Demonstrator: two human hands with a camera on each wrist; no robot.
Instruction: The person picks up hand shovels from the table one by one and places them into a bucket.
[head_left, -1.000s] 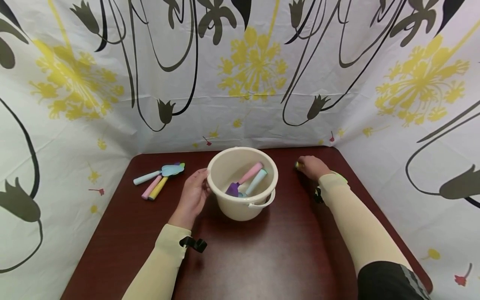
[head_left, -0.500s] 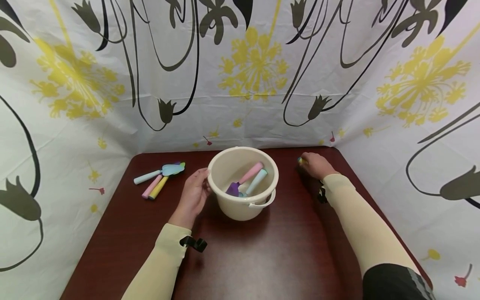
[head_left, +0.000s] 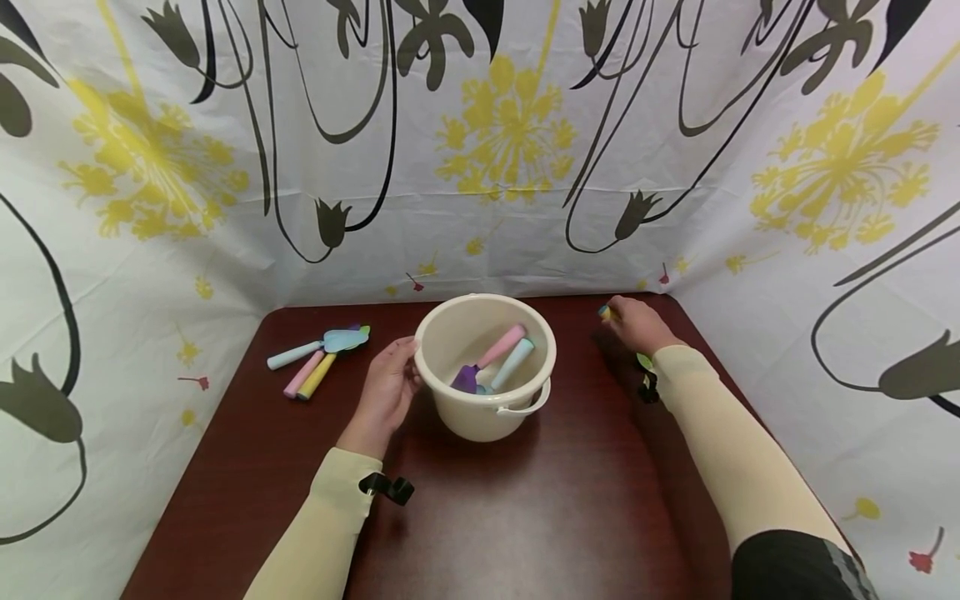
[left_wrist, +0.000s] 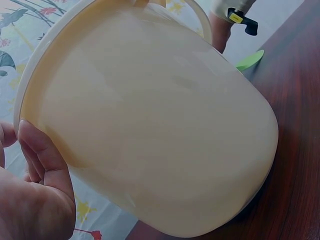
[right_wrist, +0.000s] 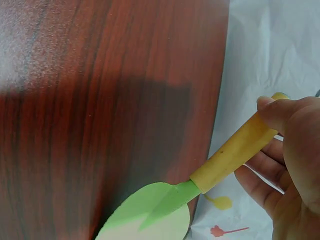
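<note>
A cream bucket [head_left: 472, 421] stands on the dark red table. My left hand [head_left: 386, 383] grips its left rim, with the fingertips curled at the lip in the left wrist view. Inside the bucket lean a toy tool with a pink handle and purple head [head_left: 467, 379] and one with a pale blue handle [head_left: 513, 365]. My right hand [head_left: 641, 323] is near the table's far right corner. It holds a toy trowel by its yellow handle [right_wrist: 235, 152]; the green blade [right_wrist: 155, 207] points down over the tabletop in the right wrist view.
Left of the bucket lies a pile of toy garden tools: a light blue shovel [head_left: 345, 339], a pink handle [head_left: 303, 375] and a yellow handle [head_left: 317, 377]. The bucket's handle [head_left: 528, 407] hangs at its front right. Patterned white cloth [head_left: 480, 233] surrounds the table's far side.
My right hand has lifted slightly and shifted right with the trowel, whose green blade now shows below the wrist. The left hand and bucket have stayed in place.
</note>
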